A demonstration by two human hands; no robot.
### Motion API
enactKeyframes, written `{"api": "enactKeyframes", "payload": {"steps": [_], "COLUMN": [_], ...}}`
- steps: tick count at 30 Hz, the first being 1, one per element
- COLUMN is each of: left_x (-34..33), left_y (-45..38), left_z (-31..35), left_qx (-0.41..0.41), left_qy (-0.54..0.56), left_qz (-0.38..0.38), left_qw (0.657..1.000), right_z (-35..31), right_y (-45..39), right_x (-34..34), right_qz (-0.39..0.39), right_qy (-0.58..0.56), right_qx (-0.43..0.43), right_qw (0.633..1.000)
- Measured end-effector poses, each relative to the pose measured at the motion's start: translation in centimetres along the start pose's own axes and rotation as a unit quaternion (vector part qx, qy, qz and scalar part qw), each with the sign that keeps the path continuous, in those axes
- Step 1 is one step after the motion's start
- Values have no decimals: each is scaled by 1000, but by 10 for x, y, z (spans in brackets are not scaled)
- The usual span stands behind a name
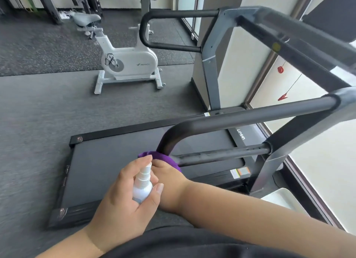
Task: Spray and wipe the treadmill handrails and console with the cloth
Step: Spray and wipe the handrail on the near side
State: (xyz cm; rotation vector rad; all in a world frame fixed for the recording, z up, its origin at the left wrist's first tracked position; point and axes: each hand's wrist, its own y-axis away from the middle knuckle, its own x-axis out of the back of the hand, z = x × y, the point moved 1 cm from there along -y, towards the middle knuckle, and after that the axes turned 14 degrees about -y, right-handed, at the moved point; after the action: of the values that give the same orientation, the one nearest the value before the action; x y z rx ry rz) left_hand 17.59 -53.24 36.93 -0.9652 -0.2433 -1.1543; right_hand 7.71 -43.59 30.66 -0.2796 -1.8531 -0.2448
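Lettering first: I read "UMA" [240, 133] in pale print on the treadmill's [107, 165] side rail, running sideways from my view, and there may be more letters I cannot make out. Near the front foot of the frame sit two small warning stickers [239, 173], one white, one with orange, too small to read. The white exercise bike [127, 63] across the floor carries a grey logo with a tick mark on its housing; the word beside it is blurred.

My left hand [125, 196] grips a small white spray bottle [143, 186], fingers curled round its body, index finger up on the nozzle. My right hand [167, 178] reaches across behind it and presses a purple cloth [163, 157] round the bend of the near handrail [231, 120], where the black tube curves down; the fingers are hidden by the cloth and the bottle, but the cloth is wrapped on the rail under that hand. The far handrail [146, 28] loops out black on the other side. The console [327, 16] shows only as a dark corner at upper right, blurred.

Grey speckled rubber flooring [38, 45] covers the room, with a smoother grey strip nearer me. Frosted window panels [317, 171] run along the right. A red safety clip on a cord [282, 97] hangs by the console. Dark rack uprights [48, 5] stand at the far wall.
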Motion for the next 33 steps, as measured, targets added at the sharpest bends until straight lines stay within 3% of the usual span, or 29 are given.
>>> {"api": "enactKeyframes", "payload": {"steps": [2, 4, 7, 9, 11, 15, 17, 21, 23, 25, 26, 27, 29, 30, 33], "left_x": [-1, -2, -8, -14, -23, -48, -63, -93, -108, -123, -130, -137, -150, -155, -169], "left_y": [0, 0, -2, -2, -4, -14, -20, -32, -37, -42, -44, -46, -48, -49, -51], "left_z": [1, 2, 6, 11, 19, 39, 48, 64, 73, 81, 84, 87, 93, 97, 103], "left_qx": [3, 2, -11, -20, -22, -21, -16, 4, 12, 20, 28, 37, 55, 62, 92], "left_qy": [0, 9, 24, 21, 11, -36, -56, -65, -70, -83, -88, -89, -94, -99, -114], "left_qz": [-3, -10, -19, -28, -50, -111, -138, -173, -181, -183, -184, -186, -192, -195, -202], "left_qw": [1000, 1000, 999, 999, 998, 993, 989, 983, 981, 979, 979, 978, 975, 974, 968], "right_z": [-5, -3, 14, 23, 31, 52, 64, 89, 106, 127, 141, 154, 176, 186, 220], "right_y": [11, 32, 71, 100, 124, 167, 183, 204, 214, 229, 238, 246, 260, 265, 267], "right_x": [5, 4, 6, 4, 4, 9, 13, 20, 27, 38, 44, 49, 62, 67, 71], "right_qz": [-11, 84, 199, 264, 335, 415, 435, 459, 466, 502, 528, 552, 576, 579, 553], "right_qy": [0, -93, -265, -404, -504, -588, -640, -764, -791, -783, -762, -725, -597, -527, -439], "right_qx": [-10, -2, -100, -202, -289, -400, -420, -385, -354, -329, -329, -342, -384, -399, -374], "right_qw": [1000, 992, 938, 852, 742, 567, 474, 239, 178, 163, 178, 229, 405, 477, 600]}}
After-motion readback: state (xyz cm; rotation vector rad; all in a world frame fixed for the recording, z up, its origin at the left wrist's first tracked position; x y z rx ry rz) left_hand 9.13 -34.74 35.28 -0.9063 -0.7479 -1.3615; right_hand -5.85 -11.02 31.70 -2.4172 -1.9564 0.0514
